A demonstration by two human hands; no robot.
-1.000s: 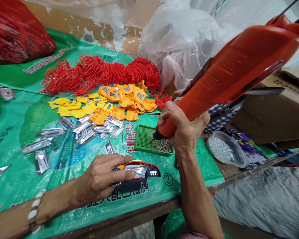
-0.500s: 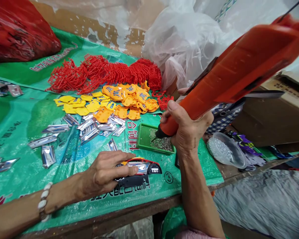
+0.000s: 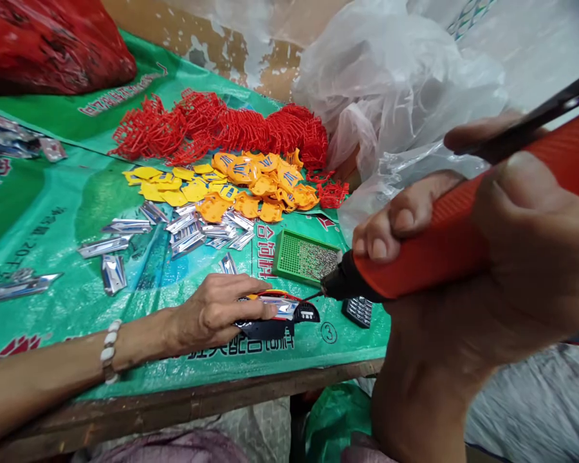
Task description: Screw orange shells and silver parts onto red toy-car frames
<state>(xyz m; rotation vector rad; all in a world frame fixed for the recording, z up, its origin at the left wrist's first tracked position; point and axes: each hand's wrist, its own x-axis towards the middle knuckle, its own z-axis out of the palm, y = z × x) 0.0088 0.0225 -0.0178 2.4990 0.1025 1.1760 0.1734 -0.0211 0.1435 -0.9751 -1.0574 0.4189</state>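
Note:
On the green plastic sheet [image 3: 347,350], a toy car part [image 3: 287,310] with a black base, silver panel and red-orange edge is held down by my left hand [image 3: 215,308], fingers lying across its left half. My right hand [image 3: 525,257] grips a red electric screwdriver [image 3: 451,238] with a black nose. Its thin bit reaches the upper right edge of the toy car part; whether it sits on a screw is too small to tell. Just behind the bit stands a green tray [image 3: 280,258] holding small metal screws [image 3: 321,258].
Silver panels [image 3: 186,235] lie loose at the left. Behind them are heaps of yellow pieces [image 3: 174,193], orange pieces [image 3: 255,180] and red frames [image 3: 231,135]. A black keypad-like object [image 3: 358,312] rests beneath the screwdriver. Clear plastic bags [image 3: 390,83] and a red bag [image 3: 53,48] stand behind.
My right hand has brought the screwdriver from over the screw tray down to the toy car part, tilting it flatter. My left hand stays on the part. The view has shifted slightly.

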